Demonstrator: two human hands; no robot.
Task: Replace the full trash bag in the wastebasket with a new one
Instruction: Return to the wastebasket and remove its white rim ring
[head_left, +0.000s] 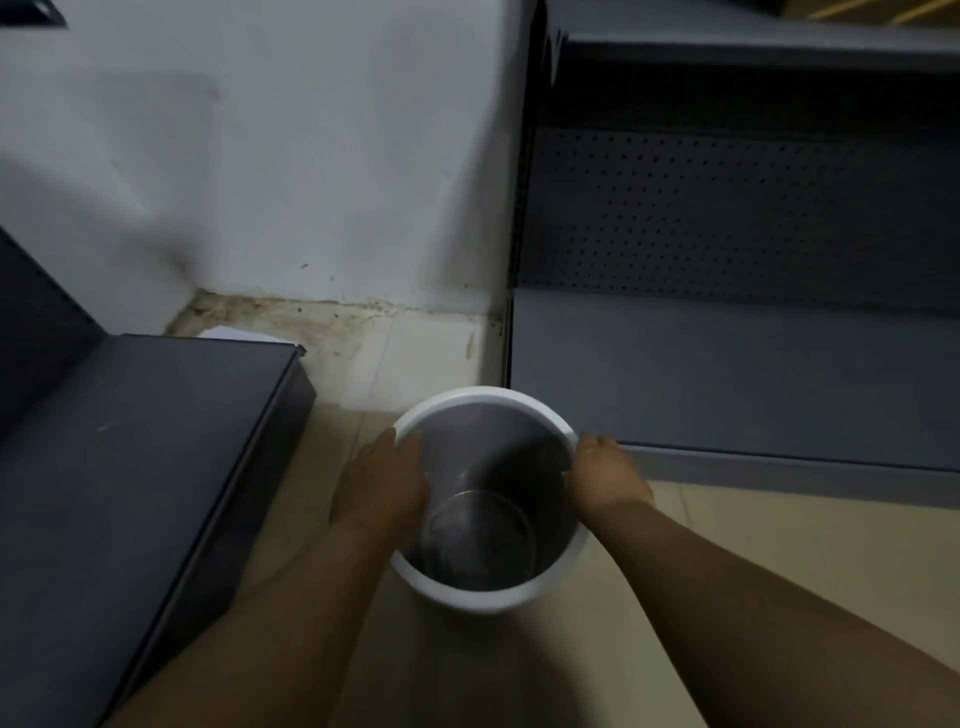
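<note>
- Judging from what shows, we place the task late or midway: the wastebasket (488, 603) holds no rubbish that we can see, so the full bag looks to be out already.
- We cannot tell whether a new liner is fitted. The inside reads as smooth grey down to a round bottom, the rim is plain white, and blur hides any thin film.
- If there is no liner, what is left is to fetch 1, open it and fold it over the rim. If there is, only a last tuck and setting the basket in place is left.
- The wastebasket stands upright on the floor (779, 571), near the floor's far corner where the wall (311, 182) meets the shelving unit (727, 364), and just beside that unit's base.
- Our left hand (382, 483) grips the rim's left side, with the thumb inside and the fingers outside, as far as we can make out.
- Our right hand (605, 470) holds the rim's right side with its fingers curled over the edge.
- Counts: 1 wastebasket, 2 hands on it, 0 loose trash bags in view, 0 full bags in view.
- Around it: 1 dark grey cabinet (130, 467) to the left, 1 shelving unit to the right, and 1 white sheet (234, 332) behind the cabinet.
</note>
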